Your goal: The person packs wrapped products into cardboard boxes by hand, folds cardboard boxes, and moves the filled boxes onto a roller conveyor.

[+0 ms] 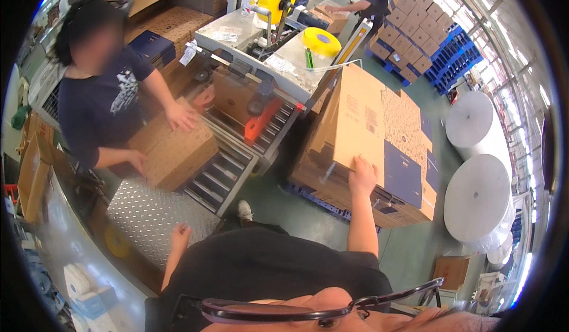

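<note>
My right hand [363, 176] is at the near edge of a flattened cardboard carton [357, 116], its fingers bent onto it. That carton lies on top of a stack of flat cartons, some printed with dark blue panels [402, 175]. My left hand [180, 236] hangs low over a metal tread plate [148, 210] with its fingers curled in and nothing visible in them. On the left, a co-worker [101, 89] has both hands on a closed cardboard box [175, 148] at the end of a roller conveyor [216, 181].
A carton-taping machine [258, 65] with yellow tape rolls [322, 40] stands ahead. Large white rolls [477, 196] are on the right. Beyond them, stacked boxes [415, 24] rest by blue pallets [453, 59]. Another person [373, 0] works at the back.
</note>
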A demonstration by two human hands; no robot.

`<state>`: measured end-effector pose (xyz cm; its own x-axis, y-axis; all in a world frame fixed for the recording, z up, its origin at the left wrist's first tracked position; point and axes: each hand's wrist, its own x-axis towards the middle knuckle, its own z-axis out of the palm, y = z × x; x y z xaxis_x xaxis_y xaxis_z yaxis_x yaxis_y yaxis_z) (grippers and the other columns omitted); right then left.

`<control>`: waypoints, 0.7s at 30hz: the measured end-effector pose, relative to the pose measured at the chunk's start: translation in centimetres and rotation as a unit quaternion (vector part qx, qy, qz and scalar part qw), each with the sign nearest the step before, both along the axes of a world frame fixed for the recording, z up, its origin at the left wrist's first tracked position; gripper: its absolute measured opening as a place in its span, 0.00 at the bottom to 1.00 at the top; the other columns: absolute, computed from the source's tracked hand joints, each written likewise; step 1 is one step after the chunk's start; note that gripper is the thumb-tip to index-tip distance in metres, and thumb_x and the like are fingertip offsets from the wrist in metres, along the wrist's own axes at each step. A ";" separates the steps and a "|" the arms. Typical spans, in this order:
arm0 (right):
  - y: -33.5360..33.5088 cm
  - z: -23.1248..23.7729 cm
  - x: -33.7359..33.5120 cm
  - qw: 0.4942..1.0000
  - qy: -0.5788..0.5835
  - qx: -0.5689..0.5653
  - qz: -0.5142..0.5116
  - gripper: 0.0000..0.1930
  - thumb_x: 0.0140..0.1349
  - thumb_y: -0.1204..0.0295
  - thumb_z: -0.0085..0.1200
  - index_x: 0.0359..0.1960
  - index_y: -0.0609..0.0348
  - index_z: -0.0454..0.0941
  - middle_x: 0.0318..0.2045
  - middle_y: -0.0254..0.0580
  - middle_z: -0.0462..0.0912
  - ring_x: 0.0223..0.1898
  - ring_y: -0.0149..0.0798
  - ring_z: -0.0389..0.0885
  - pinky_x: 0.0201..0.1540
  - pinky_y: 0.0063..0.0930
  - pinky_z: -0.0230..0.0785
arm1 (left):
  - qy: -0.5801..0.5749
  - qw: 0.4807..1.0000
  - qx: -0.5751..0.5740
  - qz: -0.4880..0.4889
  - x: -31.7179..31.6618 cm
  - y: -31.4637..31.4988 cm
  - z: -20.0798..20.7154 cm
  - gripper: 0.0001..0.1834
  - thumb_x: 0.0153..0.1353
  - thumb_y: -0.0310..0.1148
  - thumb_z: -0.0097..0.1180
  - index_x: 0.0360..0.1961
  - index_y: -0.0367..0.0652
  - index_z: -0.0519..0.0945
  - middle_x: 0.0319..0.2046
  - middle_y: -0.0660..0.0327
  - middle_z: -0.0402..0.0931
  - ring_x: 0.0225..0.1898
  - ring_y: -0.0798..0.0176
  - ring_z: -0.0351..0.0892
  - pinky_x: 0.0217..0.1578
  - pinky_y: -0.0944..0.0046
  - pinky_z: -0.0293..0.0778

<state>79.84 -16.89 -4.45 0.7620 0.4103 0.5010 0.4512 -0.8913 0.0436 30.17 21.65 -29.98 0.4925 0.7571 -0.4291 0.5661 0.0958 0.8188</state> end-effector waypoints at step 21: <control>15.4 17.6 -26.9 0.814 -0.257 0.246 0.460 0.17 0.55 0.64 0.59 0.48 0.34 0.79 0.54 0.31 0.77 0.59 0.38 0.73 0.70 0.56 0.37 | -0.633 0.750 0.184 0.061 -4.2 -1.4 28.7 0.05 0.67 0.24 0.50 0.40 0.41 0.78 0.41 0.54 0.80 0.49 0.54 0.77 0.57 0.53 0.71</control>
<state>52.92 -1.52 13.18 -0.1157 0.3423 0.9324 0.9721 -0.1537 0.1771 25.97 20.21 -1.32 0.2463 0.7828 0.5714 -0.6806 -0.2800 0.6770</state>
